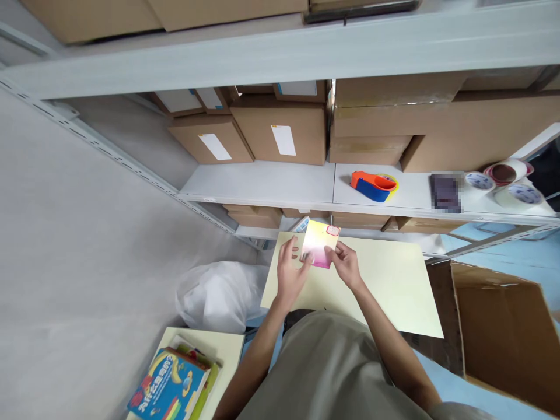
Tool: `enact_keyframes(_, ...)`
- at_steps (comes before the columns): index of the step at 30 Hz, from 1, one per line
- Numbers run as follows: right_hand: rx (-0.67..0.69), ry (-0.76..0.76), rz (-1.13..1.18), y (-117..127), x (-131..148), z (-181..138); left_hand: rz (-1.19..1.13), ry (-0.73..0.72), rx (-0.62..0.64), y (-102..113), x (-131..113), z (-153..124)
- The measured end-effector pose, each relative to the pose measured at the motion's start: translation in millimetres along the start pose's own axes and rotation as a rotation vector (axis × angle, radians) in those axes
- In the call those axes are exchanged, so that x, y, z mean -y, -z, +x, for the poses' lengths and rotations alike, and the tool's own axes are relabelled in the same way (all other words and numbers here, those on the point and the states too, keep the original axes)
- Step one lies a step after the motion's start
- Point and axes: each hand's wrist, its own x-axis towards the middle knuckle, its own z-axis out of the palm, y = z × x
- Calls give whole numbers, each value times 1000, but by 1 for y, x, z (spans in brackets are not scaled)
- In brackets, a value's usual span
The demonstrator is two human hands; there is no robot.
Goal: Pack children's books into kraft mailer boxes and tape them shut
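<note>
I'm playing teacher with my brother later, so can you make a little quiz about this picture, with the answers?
1. True or false: the right hand is holding the yellow and pink card.

2. Where is the orange and blue tape holder?
a) in the white bag
b) on a shelf
c) on the floor

3. Fill in: the top book on the small table has a mostly ____ cover.

Key: 1 true; 2 b; 3 blue.
</note>
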Motion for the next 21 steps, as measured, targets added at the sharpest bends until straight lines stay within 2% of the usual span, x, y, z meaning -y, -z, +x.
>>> enact_keyframes(4,74,-36,45,8,8,-3,-262,244,207,15,1,12)
enact_keyframes(9,90,-44,13,9,8,-3,-366,314,169,11,-3,8)
enact_keyframes(11,53,-47,-26,10,7,-1,-365,313,144,8,-5,7)
enact_keyframes(14,-134,-9,-146,10,8,0,-309,247,47,4,-8,9)
enact_keyframes(16,-197,13,-185,6,10,-3,-253,155,-30,1,-12,9)
enact_keyframes(18,-149,2,-146,-1,11,-7,-198,45,-47,-5,-18,7)
enact_keyframes(21,-93,1,-55,-13,11,-13,-116,-107,9,-18,-26,0)
